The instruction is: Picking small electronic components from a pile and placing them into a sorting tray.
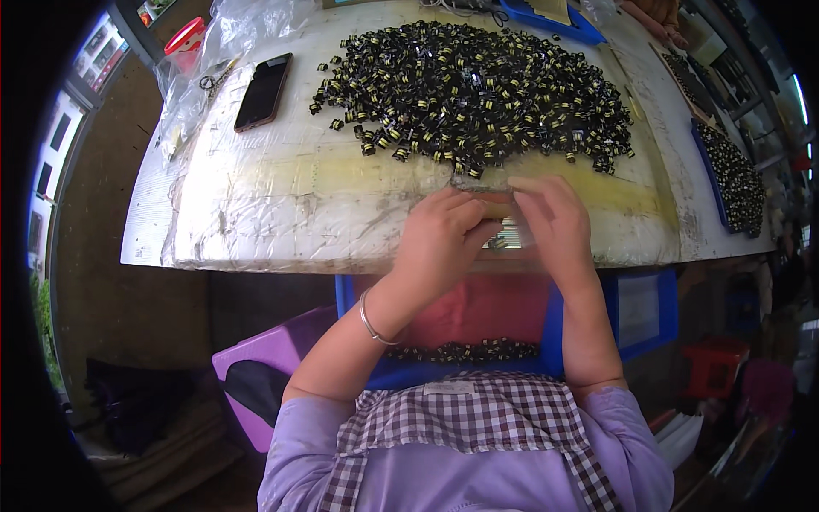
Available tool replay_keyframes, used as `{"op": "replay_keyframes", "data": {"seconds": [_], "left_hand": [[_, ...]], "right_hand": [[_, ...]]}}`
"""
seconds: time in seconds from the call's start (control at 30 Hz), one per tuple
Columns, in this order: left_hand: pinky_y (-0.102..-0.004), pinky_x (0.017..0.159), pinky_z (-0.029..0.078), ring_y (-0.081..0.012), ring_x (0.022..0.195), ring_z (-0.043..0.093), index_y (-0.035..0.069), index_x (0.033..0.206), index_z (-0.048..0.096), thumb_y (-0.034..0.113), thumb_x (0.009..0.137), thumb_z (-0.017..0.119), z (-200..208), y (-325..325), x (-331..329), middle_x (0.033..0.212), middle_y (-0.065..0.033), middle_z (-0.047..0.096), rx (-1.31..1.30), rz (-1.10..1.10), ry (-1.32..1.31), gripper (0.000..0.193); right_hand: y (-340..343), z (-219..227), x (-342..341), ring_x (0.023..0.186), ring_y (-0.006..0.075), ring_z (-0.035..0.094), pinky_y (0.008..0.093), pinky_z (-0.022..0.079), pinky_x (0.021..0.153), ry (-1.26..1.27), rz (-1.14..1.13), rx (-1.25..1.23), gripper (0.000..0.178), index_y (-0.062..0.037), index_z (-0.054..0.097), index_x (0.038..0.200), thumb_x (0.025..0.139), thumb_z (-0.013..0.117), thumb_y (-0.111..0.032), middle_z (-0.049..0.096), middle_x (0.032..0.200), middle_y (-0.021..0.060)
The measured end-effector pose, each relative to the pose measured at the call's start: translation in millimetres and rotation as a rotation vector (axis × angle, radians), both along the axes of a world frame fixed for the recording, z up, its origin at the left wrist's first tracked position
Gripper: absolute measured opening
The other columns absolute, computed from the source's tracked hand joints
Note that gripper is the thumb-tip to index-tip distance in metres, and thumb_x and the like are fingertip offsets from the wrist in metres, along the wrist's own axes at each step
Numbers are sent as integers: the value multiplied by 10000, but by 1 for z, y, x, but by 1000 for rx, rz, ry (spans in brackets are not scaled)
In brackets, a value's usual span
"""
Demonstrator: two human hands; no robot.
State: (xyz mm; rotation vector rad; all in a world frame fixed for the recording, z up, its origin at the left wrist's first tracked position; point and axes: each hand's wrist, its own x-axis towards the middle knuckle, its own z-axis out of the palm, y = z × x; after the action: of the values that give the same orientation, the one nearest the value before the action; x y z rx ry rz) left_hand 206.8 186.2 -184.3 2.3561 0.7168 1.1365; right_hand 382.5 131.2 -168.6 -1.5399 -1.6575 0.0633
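My left hand (442, 232) is at the table's near edge, thumb and fingers closed together. Whatever lies between those fingertips is hidden. Facing it, my right hand (554, 224) has bent fingers drawn together, slightly blurred, and their tips are too unclear to name a thing in them. Between the hands sits a brownish-pink bar-like thing (496, 198), partly covered by my fingers. Just below it a shiny striped metal piece (512, 232) shows. Beyond my fingertips spreads a large heap of small black parts with yellow bands (478, 94).
A phone (264, 92) lies on the plastic-covered table (256, 205), near scissors (217, 75) and a red cup (186, 38). Blue trays stand at the back (563, 21) and right (712, 175). Below the edge, a blue bin (553, 337) holds black parts. Another person's hand (670, 32) shows far right.
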Motion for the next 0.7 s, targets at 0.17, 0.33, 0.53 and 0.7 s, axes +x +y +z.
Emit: {"op": "replay_keyframes", "data": {"seconds": [0.17, 0.33, 0.53, 0.7], "left_hand": [[-374, 739, 477, -236, 810, 577, 106, 845, 662, 166, 760, 706, 1, -8, 3, 797, -30, 601, 137, 98, 91, 113], [-361, 742, 472, -224, 823, 577, 122, 876, 667, 172, 763, 705, 2, -11, 6, 814, -18, 598, 181, 138, 101, 129], [-379, 721, 485, -263, 785, 601, 99, 938, 707, 120, 779, 711, -1, -11, 3, 841, -50, 659, 143, 130, 38, 160], [-381, 708, 480, -265, 762, 591, 104, 988, 699, 115, 807, 687, 16, 3, 1, 792, -56, 648, 116, 110, 40, 182]], "right_hand": [[-7, 0, 1, 849, 213, 621, 306, 488, 759, 276, 9, -268, 270, -46, 664, 1117, 847, 658, -35, 641, 935, 96], [-14, 6, 4, 862, 223, 623, 298, 486, 783, 111, 62, -140, 255, -53, 678, 1074, 823, 673, -11, 648, 958, 94], [-18, 12, 2, 813, 222, 613, 314, 503, 721, 79, 127, -138, 218, -59, 682, 1017, 804, 711, -22, 626, 900, 81], [-16, 5, -7, 867, 230, 647, 310, 497, 801, 367, 83, -180, 220, -52, 708, 978, 769, 712, 16, 683, 938, 97]]}}
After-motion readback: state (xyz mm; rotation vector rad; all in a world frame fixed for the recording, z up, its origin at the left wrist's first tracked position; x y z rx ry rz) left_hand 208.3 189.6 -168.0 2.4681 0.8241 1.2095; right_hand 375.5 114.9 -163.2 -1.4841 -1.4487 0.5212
